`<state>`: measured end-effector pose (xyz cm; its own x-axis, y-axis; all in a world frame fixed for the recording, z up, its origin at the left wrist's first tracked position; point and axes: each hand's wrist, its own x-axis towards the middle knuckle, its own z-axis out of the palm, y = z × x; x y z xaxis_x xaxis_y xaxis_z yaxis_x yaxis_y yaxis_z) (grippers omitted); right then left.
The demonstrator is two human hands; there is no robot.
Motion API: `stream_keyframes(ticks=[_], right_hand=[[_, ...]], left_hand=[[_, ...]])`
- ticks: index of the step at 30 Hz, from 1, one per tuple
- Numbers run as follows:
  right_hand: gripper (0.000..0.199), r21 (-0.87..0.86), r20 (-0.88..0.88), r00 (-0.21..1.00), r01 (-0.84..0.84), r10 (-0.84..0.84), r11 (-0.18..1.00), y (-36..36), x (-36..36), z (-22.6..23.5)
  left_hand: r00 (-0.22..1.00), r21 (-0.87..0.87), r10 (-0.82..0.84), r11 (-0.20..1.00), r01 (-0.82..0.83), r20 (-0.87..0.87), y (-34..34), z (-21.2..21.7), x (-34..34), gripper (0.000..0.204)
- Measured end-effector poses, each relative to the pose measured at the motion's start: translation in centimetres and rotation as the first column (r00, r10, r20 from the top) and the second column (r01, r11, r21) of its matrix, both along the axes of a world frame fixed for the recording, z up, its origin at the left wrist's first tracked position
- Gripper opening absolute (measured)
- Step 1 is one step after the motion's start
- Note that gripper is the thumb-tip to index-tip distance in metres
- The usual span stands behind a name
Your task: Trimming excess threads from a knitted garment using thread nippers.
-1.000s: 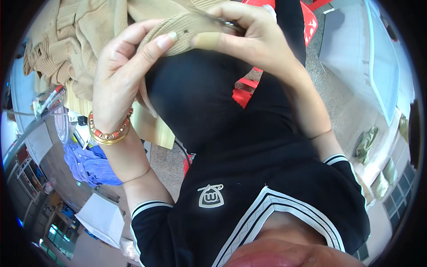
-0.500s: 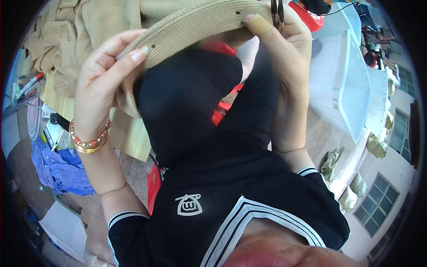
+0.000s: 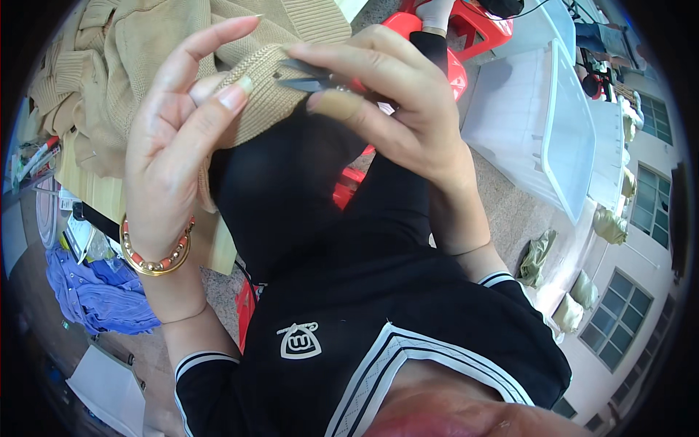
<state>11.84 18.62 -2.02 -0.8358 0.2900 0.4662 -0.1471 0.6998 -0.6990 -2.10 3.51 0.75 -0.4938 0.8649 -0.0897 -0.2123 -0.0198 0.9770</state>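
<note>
My left hand pinches the ribbed band of a beige knitted garment between the thumb and a bent finger, while another finger stretches upward. In my right hand is a pair of thread snips, blades apart and pointing left at the band's end. A small dark spot shows on the band near the blade tips. A tan tape wrap covers my right thumb. The rest of the beige knit lies heaped beyond my left hand.
A wooden table is under the knit. Blue cloth lies at the left. Red stools stand ahead. To the right are a translucent plastic bin and a green bundle on the floor.
My right hand has let go of the band's right part and moved left, bringing the snips forward with their blades toward the band. My left hand keeps its pinch.
</note>
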Motion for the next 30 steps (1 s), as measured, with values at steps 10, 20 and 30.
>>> stream_keyframes(ticks=[10,20,30], right_hand=[[0.033,0.144,-0.156,0.987,0.049,-0.027,0.988,-0.1,-0.3,-1.4],[0.028,0.033,-0.159,0.987,0.007,-0.002,0.999,-0.5,-0.8,-1.6],[0.034,-0.183,0.044,0.999,0.035,-0.028,0.983,-1.2,-1.3,0.1]], left_hand=[[0.999,-0.013,-0.017,1.0,0.017,-0.048,-0.1,-0.6,-0.3,0.053],[0.989,-0.061,-0.1,0.994,0.094,-0.106,-0.7,0.0,-0.6,0.057],[0.876,-0.24,-0.089,0.97,-0.031,-0.473,-5.4,-2.9,-2.7,0.059]])
